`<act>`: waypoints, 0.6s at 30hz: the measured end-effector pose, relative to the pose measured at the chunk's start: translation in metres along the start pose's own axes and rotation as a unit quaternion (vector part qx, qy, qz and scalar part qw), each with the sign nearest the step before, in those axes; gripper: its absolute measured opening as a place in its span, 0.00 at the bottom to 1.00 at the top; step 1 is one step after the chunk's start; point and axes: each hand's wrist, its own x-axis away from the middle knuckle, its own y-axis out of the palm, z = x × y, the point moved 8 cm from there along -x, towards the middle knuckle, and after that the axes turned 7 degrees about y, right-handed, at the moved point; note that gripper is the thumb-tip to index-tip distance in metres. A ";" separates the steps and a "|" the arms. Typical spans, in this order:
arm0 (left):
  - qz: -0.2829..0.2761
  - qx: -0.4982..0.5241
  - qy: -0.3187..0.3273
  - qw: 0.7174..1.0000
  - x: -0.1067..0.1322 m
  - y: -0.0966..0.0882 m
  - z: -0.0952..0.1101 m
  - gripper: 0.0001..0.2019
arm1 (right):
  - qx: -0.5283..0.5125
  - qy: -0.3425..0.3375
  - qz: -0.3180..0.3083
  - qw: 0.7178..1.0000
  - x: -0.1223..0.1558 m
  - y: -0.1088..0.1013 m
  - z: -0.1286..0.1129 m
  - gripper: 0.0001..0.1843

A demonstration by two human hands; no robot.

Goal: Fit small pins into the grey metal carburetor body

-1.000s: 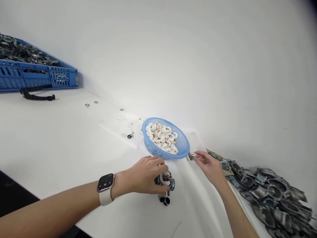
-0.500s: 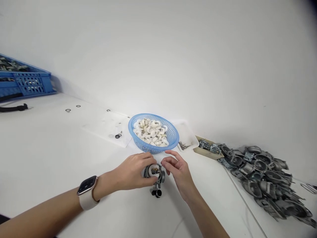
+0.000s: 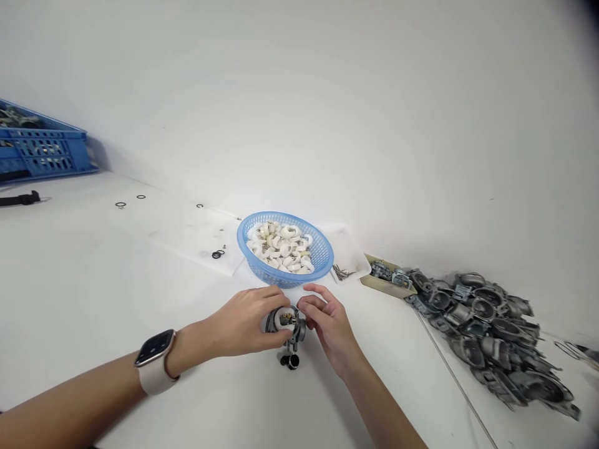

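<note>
A grey metal carburetor (image 3: 299,330) stands on the white table, with a black fitting (image 3: 290,360) at its near end. My left hand (image 3: 246,321) is closed around its left side, thumb in front and fingers behind. Between them a white ring-shaped float (image 3: 279,319) lies on the carburetor, with brass parts showing in its opening. My right hand (image 3: 327,318) is at the carburetor's far right edge, thumb and index finger pinched together. Whatever sits in that pinch is too small to make out.
Behind my hands is a blue basket (image 3: 244,252) of white floats. Beside it are a white tray (image 3: 358,252) with thin metal pins and a tan box (image 3: 386,287) of parts. Carburetor bodies (image 3: 491,330) are heaped at right. Black rings (image 3: 218,254) and a blue crate (image 3: 51,153) are left.
The whole view has shifted slightly, so things appear a little further left. My right fingertips remain at the carburetor's edge, and my left hand keeps its hold.
</note>
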 end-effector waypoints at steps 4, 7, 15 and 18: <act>0.000 -0.001 0.004 1.000 -0.001 0.000 0.001 0.11 | -0.004 0.012 -0.014 1.000 0.000 0.001 0.002 0.21; 0.001 -0.004 0.001 1.000 -0.001 -0.001 0.001 0.12 | -0.004 0.021 -0.017 1.000 0.001 0.002 0.001 0.19; 0.002 -0.009 0.006 1.000 -0.001 -0.002 0.003 0.12 | 0.039 0.007 0.012 0.999 0.004 0.003 -0.005 0.16; 0.004 -0.009 0.010 1.000 -0.001 -0.002 0.002 0.12 | 0.058 0.001 0.018 0.998 0.004 0.002 -0.005 0.17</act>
